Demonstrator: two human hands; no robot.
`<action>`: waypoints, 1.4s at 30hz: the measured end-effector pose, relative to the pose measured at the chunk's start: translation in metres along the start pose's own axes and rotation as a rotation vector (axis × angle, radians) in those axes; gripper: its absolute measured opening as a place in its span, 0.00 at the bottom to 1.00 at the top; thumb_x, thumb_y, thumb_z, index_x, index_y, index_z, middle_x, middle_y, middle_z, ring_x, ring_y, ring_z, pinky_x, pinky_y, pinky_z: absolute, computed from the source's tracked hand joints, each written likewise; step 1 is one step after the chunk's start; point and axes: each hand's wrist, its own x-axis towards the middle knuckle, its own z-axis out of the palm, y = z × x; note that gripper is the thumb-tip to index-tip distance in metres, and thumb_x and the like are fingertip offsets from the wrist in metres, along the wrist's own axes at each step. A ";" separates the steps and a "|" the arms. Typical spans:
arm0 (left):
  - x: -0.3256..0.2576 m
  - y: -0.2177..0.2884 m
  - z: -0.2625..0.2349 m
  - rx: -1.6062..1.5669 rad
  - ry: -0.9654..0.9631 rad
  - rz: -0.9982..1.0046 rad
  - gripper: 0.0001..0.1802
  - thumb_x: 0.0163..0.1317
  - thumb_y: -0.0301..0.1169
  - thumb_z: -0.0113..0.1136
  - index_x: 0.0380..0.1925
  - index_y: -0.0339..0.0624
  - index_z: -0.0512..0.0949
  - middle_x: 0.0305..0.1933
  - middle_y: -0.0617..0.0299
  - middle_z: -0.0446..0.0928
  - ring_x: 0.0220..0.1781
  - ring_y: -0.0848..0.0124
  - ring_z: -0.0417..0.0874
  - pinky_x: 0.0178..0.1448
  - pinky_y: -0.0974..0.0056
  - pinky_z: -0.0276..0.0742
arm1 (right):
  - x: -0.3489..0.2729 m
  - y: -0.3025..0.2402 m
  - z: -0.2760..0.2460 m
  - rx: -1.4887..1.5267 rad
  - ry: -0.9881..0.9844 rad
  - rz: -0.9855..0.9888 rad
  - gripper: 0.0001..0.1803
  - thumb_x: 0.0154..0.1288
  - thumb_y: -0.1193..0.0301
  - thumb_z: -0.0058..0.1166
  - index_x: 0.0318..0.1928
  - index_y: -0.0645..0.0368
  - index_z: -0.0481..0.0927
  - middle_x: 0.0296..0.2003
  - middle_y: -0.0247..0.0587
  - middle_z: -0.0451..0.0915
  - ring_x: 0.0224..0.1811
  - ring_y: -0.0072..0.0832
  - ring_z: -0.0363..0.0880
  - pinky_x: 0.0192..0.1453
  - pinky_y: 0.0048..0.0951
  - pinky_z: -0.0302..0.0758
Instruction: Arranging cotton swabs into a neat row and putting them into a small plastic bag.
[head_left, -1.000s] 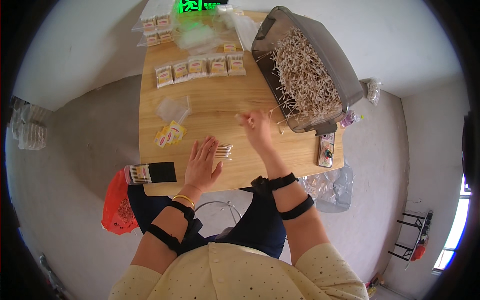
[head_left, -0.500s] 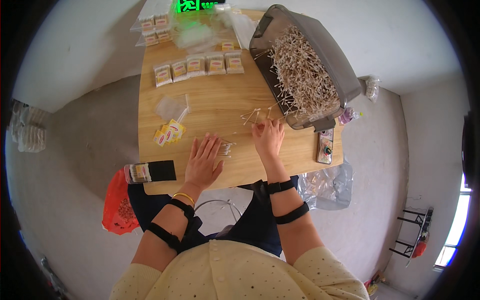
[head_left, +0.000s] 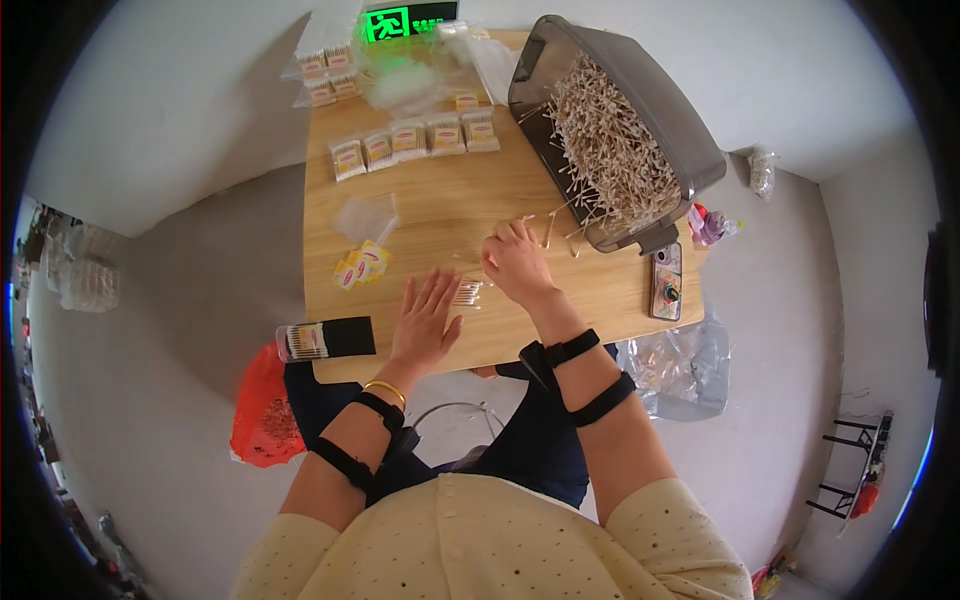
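Observation:
My left hand (head_left: 427,322) lies flat on the wooden table, fingers stretched out, beside a small row of cotton swabs (head_left: 467,292). To its right my right hand (head_left: 517,265) is closed, fingers curled down; thin swab sticks show faintly at its left side, though the fingertips are mostly hidden. A few loose swabs (head_left: 549,230) lie between this hand and a grey plastic bin (head_left: 697,150), tipped toward me and heaped with cotton swabs (head_left: 612,150). Yellow label cards (head_left: 363,264) and clear empty bags (head_left: 366,217) lie to the left.
Several filled swab packs (head_left: 408,139) stand in a row farther back, with more bagged packs (head_left: 328,75) at the far left. A lit green exit sign (head_left: 410,22) is behind. A black-sleeved swab box (head_left: 348,337) and a phone (head_left: 666,282) lie near the side edges.
My right hand has moved left, from the loose swabs by the bin toward the small row, and several of those loose swabs are gone from the table. The whole view has shifted slightly.

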 end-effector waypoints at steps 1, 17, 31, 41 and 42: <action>0.000 0.000 -0.001 -0.002 -0.009 -0.007 0.37 0.74 0.47 0.48 0.79 0.44 0.57 0.83 0.57 0.56 0.86 0.57 0.50 0.86 0.41 0.38 | 0.000 -0.003 0.000 0.023 -0.020 0.002 0.02 0.58 0.74 0.61 0.32 0.53 0.83 0.43 0.37 0.78 0.53 0.40 0.73 0.59 0.41 0.72; 0.027 0.003 -0.002 0.162 -0.111 0.106 0.44 0.74 0.56 0.47 0.78 0.34 0.56 0.84 0.49 0.53 0.87 0.58 0.47 0.87 0.43 0.32 | -0.065 -0.012 -0.005 0.196 0.121 0.238 0.10 0.66 0.75 0.55 0.47 0.54 0.82 0.47 0.42 0.77 0.54 0.46 0.73 0.60 0.46 0.71; 0.023 0.013 -0.014 0.370 -0.159 0.109 0.48 0.71 0.61 0.50 0.79 0.37 0.56 0.85 0.55 0.49 0.88 0.63 0.44 0.87 0.41 0.30 | -0.096 -0.035 -0.003 0.205 0.206 0.318 0.19 0.63 0.76 0.57 0.56 0.55 0.79 0.56 0.44 0.74 0.60 0.46 0.71 0.65 0.45 0.69; 0.018 0.018 -0.023 0.326 -0.214 0.111 0.47 0.71 0.57 0.53 0.79 0.37 0.55 0.85 0.53 0.51 0.87 0.62 0.44 0.87 0.40 0.31 | -0.096 -0.039 0.009 0.230 0.225 0.289 0.22 0.64 0.75 0.56 0.60 0.58 0.76 0.61 0.48 0.73 0.64 0.48 0.71 0.68 0.45 0.69; 0.019 0.018 -0.023 0.322 -0.212 0.101 0.47 0.71 0.56 0.53 0.79 0.37 0.54 0.85 0.52 0.51 0.88 0.61 0.44 0.87 0.40 0.31 | -0.093 -0.041 0.011 0.254 0.242 0.278 0.23 0.64 0.76 0.56 0.61 0.59 0.75 0.62 0.49 0.73 0.64 0.49 0.71 0.68 0.45 0.69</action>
